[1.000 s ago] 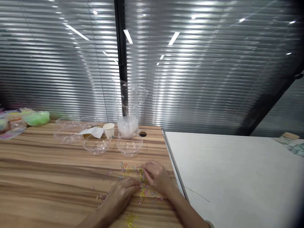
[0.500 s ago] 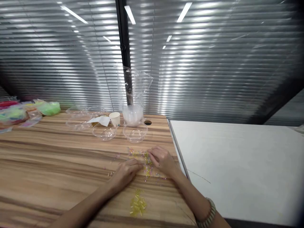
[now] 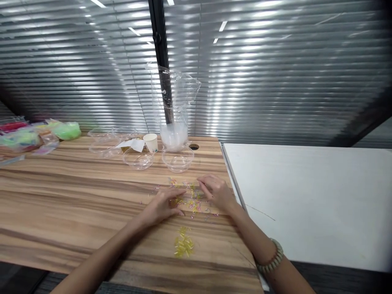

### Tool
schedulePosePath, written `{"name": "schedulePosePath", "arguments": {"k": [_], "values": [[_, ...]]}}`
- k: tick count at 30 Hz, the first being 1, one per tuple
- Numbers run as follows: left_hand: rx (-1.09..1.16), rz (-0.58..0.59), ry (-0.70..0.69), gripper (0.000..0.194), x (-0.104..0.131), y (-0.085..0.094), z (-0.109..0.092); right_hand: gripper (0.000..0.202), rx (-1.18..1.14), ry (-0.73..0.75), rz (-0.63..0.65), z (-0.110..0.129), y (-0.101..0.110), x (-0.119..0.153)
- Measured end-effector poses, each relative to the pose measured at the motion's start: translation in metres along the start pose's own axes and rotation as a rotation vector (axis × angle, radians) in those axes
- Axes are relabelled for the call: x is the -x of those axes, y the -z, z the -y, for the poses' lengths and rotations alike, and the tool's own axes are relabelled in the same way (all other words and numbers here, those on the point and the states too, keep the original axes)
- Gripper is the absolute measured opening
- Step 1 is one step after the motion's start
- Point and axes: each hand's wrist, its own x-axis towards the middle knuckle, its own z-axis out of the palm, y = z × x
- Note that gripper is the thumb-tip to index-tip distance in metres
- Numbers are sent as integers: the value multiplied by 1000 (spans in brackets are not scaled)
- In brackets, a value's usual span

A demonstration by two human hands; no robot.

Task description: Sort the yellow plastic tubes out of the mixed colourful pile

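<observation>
Mixed small tube-shaped pieces, perhaps beads (image 3: 193,205), in yellow, pink and pale tones lie scattered on the wooden table between my hands. My left hand (image 3: 161,206) rests at their left side, thumb and fingers apart around a few yellow pieces. On the right of the scatter, my right hand (image 3: 217,192) has its thumb and fingertips drawn together at the far edge; whatever is between them is too small to make out. Nearer to me sits a separate pile of yellow tube pieces (image 3: 183,244).
Clear plastic bowls (image 3: 178,159) stand beyond the beads, beside a paper cup (image 3: 151,143) and a white paper sheet (image 3: 132,144). Behind is a plastic bag of stacked bowls (image 3: 174,136). Colourful bags (image 3: 65,130) lie far left. A white table (image 3: 306,196) adjoins on the right.
My left hand has opened, its thumb now away from the fingers. My right hand has drawn slightly away from the left. The whole view has tilted down.
</observation>
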Motion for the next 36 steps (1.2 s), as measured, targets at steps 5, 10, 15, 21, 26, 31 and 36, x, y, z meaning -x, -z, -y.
{"name": "schedulePosePath", "arguments": {"k": [5, 10, 15, 21, 26, 31, 36], "values": [[-25, 119, -3, 60, -1, 13, 4, 20, 23, -1, -10, -4, 0, 1], [-15, 132, 6, 42, -1, 11, 4, 20, 36, 10, -28, -7, -1, 2], [33, 125, 7, 22, -3, 11, 4, 19, 50, 20, -15, -4, -1, 3], [87, 63, 167, 27, -5, 17, 16, 18, 68, 47, 15, -1, 0, 6], [120, 57, 178, 27, -4, 16, 23, 18, 74, 34, 12, -2, -1, 7], [65, 54, 137, 28, -5, 16, 21, 18, 92, 10, 11, -5, -1, 7], [53, 30, 91, 28, -5, 14, 16, 20, 96, -6, 38, -8, -2, 8]]}}
